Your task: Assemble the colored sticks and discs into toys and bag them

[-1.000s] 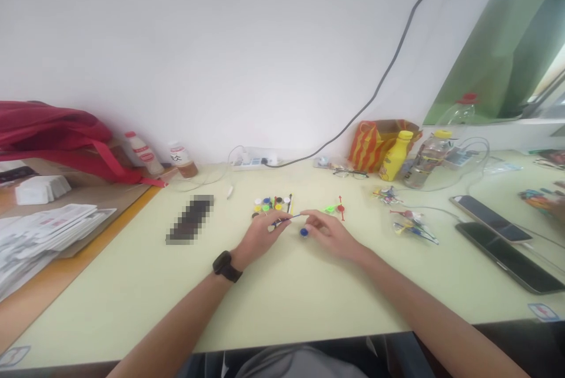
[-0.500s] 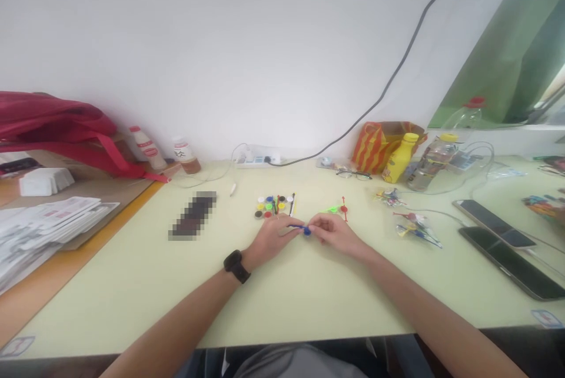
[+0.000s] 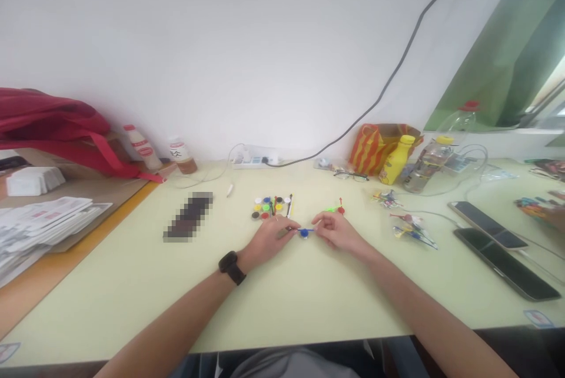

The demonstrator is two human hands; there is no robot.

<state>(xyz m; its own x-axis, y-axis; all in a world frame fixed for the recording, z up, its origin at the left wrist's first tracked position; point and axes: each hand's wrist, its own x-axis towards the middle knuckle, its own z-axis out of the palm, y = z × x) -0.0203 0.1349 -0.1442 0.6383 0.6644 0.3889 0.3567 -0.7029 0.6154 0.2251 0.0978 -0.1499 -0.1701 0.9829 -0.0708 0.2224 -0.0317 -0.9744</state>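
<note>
So you're working on a thin blue plastic stick (image 3: 310,229) with a small round blue cap (image 3: 304,233) sitting about midway along it, right over the desk and between your two hands. It looks super light and fairly stiff, but that skinny shaft could snap if you're levering on it, and smooth plastic like that is probably a bit slippery. Best place to take hold is on the shaft close to the cap, or on the cap's rim, rather than way out at the tip.

Your left hand (image 3: 269,242) is pinching the left end, fingers closed together on the stick, and a brownish tip (image 3: 282,232) is poking out past them. Your right hand (image 3: 338,232) is up at the other end with its fingertips bunched together, but I can't tell from this view if they're actually gripping the stick or just sitting right by it.

Just ahead of your hands, you've got a tight cluster of colored bottle caps (image 3: 270,207) with a few small sticks standing among them. Off toward your right hand there's a lime green piece (image 3: 331,209) beside a red cap on a red stick (image 3: 341,209). Further right, a clear plastic bag of small colored parts (image 3: 412,232) is lying on the desk, and past that are two phones (image 3: 488,224). Left of your hands is a pixelated dark rectangle (image 3: 189,216), and I can't make out what it is.
</note>
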